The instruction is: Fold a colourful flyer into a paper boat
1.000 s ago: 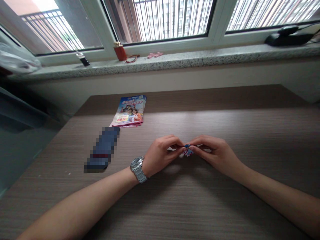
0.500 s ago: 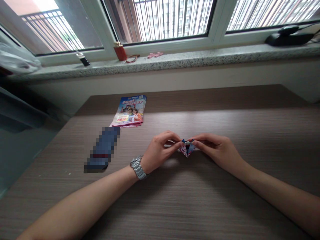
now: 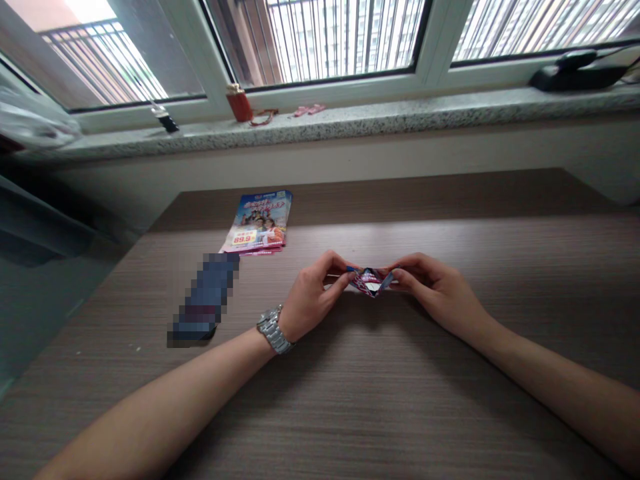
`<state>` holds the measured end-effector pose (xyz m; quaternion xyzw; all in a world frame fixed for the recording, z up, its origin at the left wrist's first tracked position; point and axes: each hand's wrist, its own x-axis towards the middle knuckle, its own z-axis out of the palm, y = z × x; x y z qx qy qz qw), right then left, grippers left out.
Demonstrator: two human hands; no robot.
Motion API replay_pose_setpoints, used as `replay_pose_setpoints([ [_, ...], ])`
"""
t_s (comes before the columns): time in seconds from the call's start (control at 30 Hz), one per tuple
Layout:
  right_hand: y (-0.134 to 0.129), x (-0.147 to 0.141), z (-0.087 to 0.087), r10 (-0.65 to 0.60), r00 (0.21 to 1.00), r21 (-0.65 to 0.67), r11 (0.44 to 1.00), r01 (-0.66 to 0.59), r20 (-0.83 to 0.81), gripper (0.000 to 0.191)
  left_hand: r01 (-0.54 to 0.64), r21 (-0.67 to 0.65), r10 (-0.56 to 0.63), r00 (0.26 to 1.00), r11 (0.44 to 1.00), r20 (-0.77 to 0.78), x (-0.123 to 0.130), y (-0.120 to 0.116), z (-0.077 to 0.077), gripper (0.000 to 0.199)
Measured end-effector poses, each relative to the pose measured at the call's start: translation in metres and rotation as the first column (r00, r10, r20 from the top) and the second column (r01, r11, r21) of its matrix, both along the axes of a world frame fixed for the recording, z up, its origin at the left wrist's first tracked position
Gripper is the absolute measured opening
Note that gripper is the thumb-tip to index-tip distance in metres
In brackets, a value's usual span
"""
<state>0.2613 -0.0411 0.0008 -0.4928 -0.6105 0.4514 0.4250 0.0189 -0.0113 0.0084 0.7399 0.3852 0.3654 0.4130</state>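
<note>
a wooden table (image 3: pixel 320 413) carries stacked leaflets (image 3: pixel 260 223) and a pixelated object (image 3: pixel 207 297).

Indoor room, home-like, exact kind not certain; 1 wood-grain table (image 3: pixel 320 400), set against a pale wall (image 3: pixel 400 153) below the windows; 1 speckled stone sill (image 3: pixel 360 121), bearing small personal items, among them 1 red container (image 3: pixel 239 105); 3 window panes in view, pale frames (image 3: pixel 320 89); outside, vertical railings (image 3: pixel 350 40) and a multi-storey building (image 3: pixel 300 43); at left, dark fabric (image 3: pixel 40 220), possibly a curtain.
</note>
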Motion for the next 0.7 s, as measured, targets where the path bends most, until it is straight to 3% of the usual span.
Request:
replay_pose_setpoints([
  [0.13,0.001,0.001,0.0,-0.001,1.0,-0.007,1.0,0.001,0.02,0.023,0.015,0.09,-0.013,1.0,0.996,-0.022,-0.002,0.002,-0.001,0.02],
  [0.3,0.003,0.005,-0.001,0.008,0.992,0.027,1.0,-0.012,0.13,0.025,0.12,0.3,-0.04,0.965,0.946,-0.258,-0.004,0.005,0.001,0.014],
  [0.47,0.004,0.01,-0.004,0.034,0.981,0.087,0.995,-0.051,0.189,0.025,0.18,0.313,-0.059,0.931,0.933,-0.359,-0.007,0.006,0.0,0.014],
  [0.57,0.003,0.012,-0.004,0.068,0.939,0.18,0.974,-0.136,0.337,0.026,0.199,0.322,-0.062,0.919,0.925,-0.39,-0.008,0.005,-0.001,0.014],
  [0.7,0.002,0.015,-0.002,0.126,0.863,0.296,0.907,-0.3,0.49,0.024,0.224,0.349,-0.061,0.905,0.91,-0.421,-0.009,0.005,-0.002,0.014],
])
